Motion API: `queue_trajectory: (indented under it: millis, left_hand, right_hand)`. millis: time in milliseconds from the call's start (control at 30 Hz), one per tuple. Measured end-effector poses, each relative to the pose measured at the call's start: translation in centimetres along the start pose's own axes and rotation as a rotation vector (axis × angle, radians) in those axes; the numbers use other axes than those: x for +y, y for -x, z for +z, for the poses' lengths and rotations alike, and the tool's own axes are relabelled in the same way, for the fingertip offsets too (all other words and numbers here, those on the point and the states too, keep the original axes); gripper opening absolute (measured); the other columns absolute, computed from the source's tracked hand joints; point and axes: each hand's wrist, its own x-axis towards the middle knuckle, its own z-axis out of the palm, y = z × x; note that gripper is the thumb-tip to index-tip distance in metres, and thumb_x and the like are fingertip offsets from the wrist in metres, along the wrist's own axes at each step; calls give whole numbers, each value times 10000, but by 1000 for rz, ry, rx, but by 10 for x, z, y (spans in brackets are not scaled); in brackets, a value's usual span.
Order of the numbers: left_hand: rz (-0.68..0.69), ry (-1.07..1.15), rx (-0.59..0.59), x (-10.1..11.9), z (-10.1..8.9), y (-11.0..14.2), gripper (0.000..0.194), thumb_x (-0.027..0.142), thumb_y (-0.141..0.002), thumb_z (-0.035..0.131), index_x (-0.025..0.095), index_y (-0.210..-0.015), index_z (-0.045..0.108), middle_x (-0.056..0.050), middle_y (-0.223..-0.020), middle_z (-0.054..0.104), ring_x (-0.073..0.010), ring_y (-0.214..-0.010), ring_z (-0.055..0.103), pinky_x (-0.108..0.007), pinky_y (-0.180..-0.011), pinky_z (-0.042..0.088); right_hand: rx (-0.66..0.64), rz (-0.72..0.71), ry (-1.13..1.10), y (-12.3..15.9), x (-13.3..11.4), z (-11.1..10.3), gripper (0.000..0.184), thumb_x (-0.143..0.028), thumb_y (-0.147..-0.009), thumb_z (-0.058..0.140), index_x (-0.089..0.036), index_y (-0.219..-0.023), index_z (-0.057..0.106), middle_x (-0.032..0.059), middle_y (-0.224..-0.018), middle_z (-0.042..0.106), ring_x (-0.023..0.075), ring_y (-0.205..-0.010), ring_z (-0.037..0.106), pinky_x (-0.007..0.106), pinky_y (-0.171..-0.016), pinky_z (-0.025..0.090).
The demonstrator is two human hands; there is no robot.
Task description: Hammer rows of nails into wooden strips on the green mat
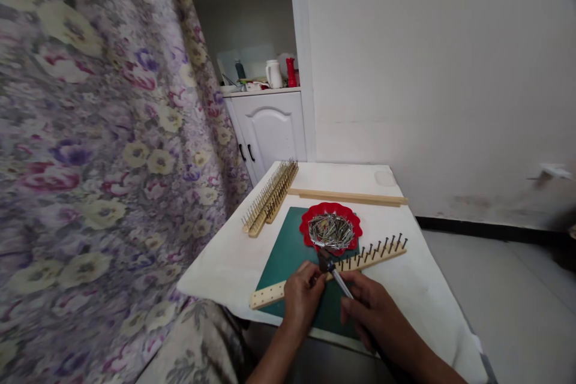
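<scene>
My right hand (371,306) is wrapped round the handle of a hammer (339,281), whose dark head is just above and beside my left fingertips. My left hand (302,295) rests at the middle of a pale wooden strip (269,295), thumb and fingers pinched together; what they hold is too small and covered to make out. Dark screws or nails stand upright in rows along the strip's right part, while its left end shows dark dots or holes. Beneath lies a green mat (288,240). Just beyond the hammer head, a red scalloped dish (307,211) holds many loose metal nails or screws.
Wooden strips studded with upright nails (270,198) lie at the table's left. Bare wooden strips (351,197) lie across the back of the white table (432,294). A flowered curtain (112,162) hangs at left, a white cabinet (272,126) stands behind, and a wall rises at right.
</scene>
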Motion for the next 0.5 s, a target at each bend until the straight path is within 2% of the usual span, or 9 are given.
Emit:
queue_trajectory:
  millis: [333, 500]
  left_hand:
    - [-8, 52, 2, 3, -1, 0, 158, 211, -776, 523, 180, -640, 599, 14, -659, 542, -115, -606, 505, -204, -576, 340]
    - [-17, 49, 15, 1, 0, 0, 145, 190, -758, 530, 176, -624, 583, 19, -636, 525, -113, -588, 493, -201, -550, 322]
  right_hand:
    - [19, -41, 27, 5, -9, 2, 374, -369, -800, 554, -176, -1115, 492, -40, -652, 613, 38, -250, 402, 145, -242, 253]
    - [8, 3, 40, 2, -6, 2, 347, -329, -809, 532, -179, -1119, 485, -45, -637, 613, 35, -249, 396, 136, -245, 246]
